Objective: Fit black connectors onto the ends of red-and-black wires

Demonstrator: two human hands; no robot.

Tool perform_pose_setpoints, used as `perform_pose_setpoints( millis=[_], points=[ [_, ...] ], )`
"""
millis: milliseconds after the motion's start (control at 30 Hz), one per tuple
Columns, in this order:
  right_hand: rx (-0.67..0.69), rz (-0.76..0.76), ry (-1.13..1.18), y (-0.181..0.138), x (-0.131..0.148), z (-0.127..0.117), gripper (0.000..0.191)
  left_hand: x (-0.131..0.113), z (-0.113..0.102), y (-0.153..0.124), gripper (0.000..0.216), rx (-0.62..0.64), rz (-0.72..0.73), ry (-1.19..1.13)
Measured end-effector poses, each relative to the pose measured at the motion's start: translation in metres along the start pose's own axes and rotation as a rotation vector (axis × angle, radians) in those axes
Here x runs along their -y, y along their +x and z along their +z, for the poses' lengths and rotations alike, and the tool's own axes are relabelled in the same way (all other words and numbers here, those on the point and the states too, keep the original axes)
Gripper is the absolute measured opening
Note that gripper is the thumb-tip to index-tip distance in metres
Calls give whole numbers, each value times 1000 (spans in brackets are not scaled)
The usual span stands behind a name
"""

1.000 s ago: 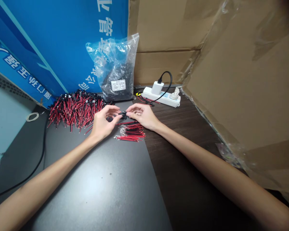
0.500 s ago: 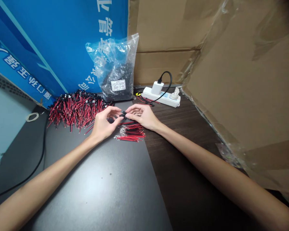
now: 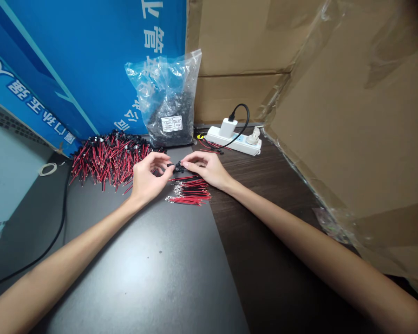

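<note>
My left hand point(image 3: 150, 177) is curled, its thumb and forefinger pinching a small black part point(image 3: 171, 165). Opposite it, my right hand point(image 3: 211, 170) has thumb and fingertips closed at the edge of a little cluster of black parts point(image 3: 179, 167); what they pinch is too small to name. Just below the hands lies a neat row of red and black wires point(image 3: 191, 190) with pale ends on the left. A large heap of red and black wires point(image 3: 107, 160) with black and white ends spreads to the left of my left hand.
A clear plastic bag point(image 3: 170, 109) of black parts with a white label stands behind the hands. To its right sits a white power strip point(image 3: 235, 140) with plugs. Cardboard walls point(image 3: 348, 130) and a blue panel point(image 3: 101, 60) enclose the table point(image 3: 142, 278).
My left hand has shifted slightly left, away from the right fingertips, showing more of the black parts between them. The right hand has hardly moved.
</note>
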State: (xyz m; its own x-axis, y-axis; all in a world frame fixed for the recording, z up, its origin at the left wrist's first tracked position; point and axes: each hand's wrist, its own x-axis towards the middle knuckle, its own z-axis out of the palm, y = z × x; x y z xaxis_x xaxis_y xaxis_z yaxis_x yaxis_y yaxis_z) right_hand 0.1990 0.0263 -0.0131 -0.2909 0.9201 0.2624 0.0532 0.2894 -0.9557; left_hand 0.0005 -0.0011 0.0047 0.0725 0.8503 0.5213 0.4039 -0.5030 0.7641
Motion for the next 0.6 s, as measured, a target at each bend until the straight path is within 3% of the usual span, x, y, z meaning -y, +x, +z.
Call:
perform_pose_setpoints(
  millis=[200, 367, 600],
  points=[
    [75, -57, -73, 0, 3, -5, 24, -2, -2, -1, 16, -77, 82, 20],
    [202, -217, -250, -1, 0, -5, 23, -2, -2, -1, 17, -139, 77, 0],
    [193, -295, -510, -8, 2, 3, 10, -3, -2, -1, 18, -173, 67, 11]
  ],
)
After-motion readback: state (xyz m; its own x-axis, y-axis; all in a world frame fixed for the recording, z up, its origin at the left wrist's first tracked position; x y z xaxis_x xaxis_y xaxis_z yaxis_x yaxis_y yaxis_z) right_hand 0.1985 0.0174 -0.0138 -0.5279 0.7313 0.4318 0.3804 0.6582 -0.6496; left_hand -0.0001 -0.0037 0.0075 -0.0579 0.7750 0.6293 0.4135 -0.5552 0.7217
